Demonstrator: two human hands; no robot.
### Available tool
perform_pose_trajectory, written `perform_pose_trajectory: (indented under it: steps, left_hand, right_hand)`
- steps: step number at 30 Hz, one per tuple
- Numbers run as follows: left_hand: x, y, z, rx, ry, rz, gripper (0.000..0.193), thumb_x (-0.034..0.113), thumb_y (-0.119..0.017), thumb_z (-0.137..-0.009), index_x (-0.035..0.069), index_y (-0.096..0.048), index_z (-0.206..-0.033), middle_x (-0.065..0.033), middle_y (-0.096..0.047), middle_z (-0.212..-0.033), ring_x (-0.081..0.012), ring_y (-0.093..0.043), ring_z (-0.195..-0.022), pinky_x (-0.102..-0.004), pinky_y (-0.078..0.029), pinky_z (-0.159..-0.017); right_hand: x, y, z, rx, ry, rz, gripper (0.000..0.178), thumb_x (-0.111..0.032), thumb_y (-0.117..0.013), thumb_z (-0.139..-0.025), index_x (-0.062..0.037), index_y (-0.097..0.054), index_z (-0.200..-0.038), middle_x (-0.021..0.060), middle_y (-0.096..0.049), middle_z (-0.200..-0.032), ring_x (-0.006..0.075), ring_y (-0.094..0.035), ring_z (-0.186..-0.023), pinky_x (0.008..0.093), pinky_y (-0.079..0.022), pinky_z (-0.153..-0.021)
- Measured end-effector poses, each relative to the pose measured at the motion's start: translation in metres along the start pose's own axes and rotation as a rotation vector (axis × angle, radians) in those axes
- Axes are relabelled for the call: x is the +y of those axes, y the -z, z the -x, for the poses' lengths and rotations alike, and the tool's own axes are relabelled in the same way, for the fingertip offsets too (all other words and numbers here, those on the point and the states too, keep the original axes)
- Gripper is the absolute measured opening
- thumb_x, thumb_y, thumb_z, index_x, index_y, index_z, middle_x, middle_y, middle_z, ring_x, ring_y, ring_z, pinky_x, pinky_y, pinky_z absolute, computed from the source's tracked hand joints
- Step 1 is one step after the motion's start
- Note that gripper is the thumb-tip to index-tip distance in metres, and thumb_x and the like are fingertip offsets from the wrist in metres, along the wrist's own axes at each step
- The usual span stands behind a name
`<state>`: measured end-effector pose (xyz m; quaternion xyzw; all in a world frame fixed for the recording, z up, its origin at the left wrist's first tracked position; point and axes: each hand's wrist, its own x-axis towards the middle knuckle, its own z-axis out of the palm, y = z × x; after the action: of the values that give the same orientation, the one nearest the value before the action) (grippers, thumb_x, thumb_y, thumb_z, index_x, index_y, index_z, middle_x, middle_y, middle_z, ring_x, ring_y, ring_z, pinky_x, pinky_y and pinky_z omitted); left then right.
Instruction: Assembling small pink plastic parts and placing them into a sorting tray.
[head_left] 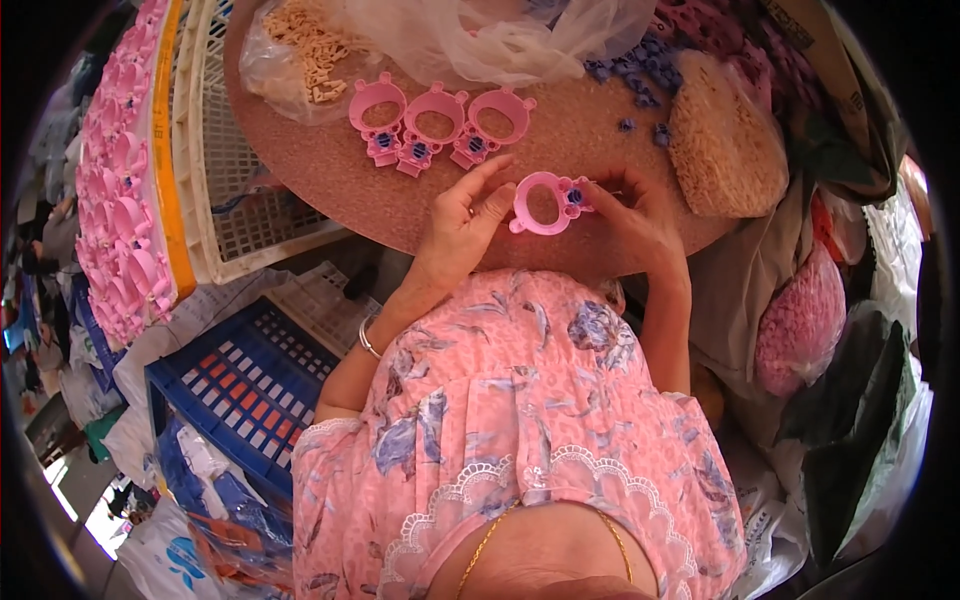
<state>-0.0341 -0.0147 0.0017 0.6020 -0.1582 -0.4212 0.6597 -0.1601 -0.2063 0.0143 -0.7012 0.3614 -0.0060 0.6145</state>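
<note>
Right hand (640,215): thumb and curled fingers pinched closed on the blue-centred end of a pink plastic ring-shaped piece (563,198)
Left hand (463,215): thumb at the ring's left rim, forefinger spread away; cannot tell whether hidden fingers grip
Wrists: bent inward over the near edge
Pink piece: held above the round brown tabletop (330,165), toward its near edge

Shows a pink, eared ring (522,208), open-centred, with a blue insert (575,197) at right. Held by right hand (642,215) at that end, above the table's (325,185) near edge.
</note>
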Motion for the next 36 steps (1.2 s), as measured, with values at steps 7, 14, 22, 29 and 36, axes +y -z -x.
perform_pose_trajectory:
  steps: [7,14,22,29,36]
  left_hand:
    - [-0.001,0.006,0.001,0.055,-0.031,-0.186,0.035,0.013,-0.063,-0.093,-0.001,-0.057,-0.125,-0.0089,-0.064,-0.108,-0.0109,-0.064,-0.078,-0.0222,-0.052,-0.057]
    - [-0.009,-0.006,-0.002,0.047,-0.010,-0.220,0.033,0.009,-0.070,-0.085,-0.001,-0.063,-0.115,-0.0066,-0.066,-0.098,-0.0113,-0.065,-0.074,-0.0234,-0.052,-0.058]
    - [-0.013,-0.031,-0.007,0.081,-0.465,-0.865,0.054,0.025,-0.081,-0.073,0.002,-0.053,-0.114,-0.0163,-0.062,-0.097,-0.0332,-0.063,-0.080,-0.0391,-0.052,-0.068]
    - [-0.014,-0.024,-0.011,0.206,-0.571,-1.079,0.065,0.030,-0.080,-0.072,0.000,-0.044,-0.116,-0.0203,-0.057,-0.102,-0.0399,-0.059,-0.092,-0.0456,-0.049,-0.074]
    - [-0.017,-0.035,-0.022,0.257,-0.623,-1.134,0.050,0.015,-0.075,-0.074,0.000,-0.047,-0.113,-0.0193,-0.059,-0.099,-0.0372,-0.060,-0.090,-0.0430,-0.050,-0.074]
  right_hand:
    - [0.026,0.014,0.014,0.220,-0.052,-0.225,0.022,-0.017,-0.065,-0.092,0.0031,-0.063,-0.101,0.0072,-0.068,-0.088,0.0122,-0.066,-0.075,0.0246,-0.054,-0.066]
    - [0.022,-0.004,0.036,0.016,-0.086,-0.002,0.022,-0.015,-0.057,-0.096,0.0012,-0.066,-0.108,0.0050,-0.067,-0.083,0.0105,-0.064,-0.071,0.0234,-0.052,-0.063]
    - [0.020,-0.019,0.014,0.138,0.218,0.158,0.020,-0.007,-0.055,-0.095,0.0022,-0.065,-0.109,0.0093,-0.069,-0.086,0.0119,-0.066,-0.070,0.0246,-0.051,-0.063]
    - [0.025,0.000,-0.004,0.360,0.265,0.291,0.018,-0.004,-0.055,-0.093,0.0028,-0.066,-0.105,0.0119,-0.070,-0.087,0.0167,-0.067,-0.073,0.0287,-0.051,-0.067]
    - [0.009,0.027,-0.024,0.507,0.506,0.430,0.016,-0.002,-0.061,-0.088,0.0005,-0.068,-0.101,0.0115,-0.069,-0.085,0.0186,-0.065,-0.075,0.0284,-0.050,-0.068]
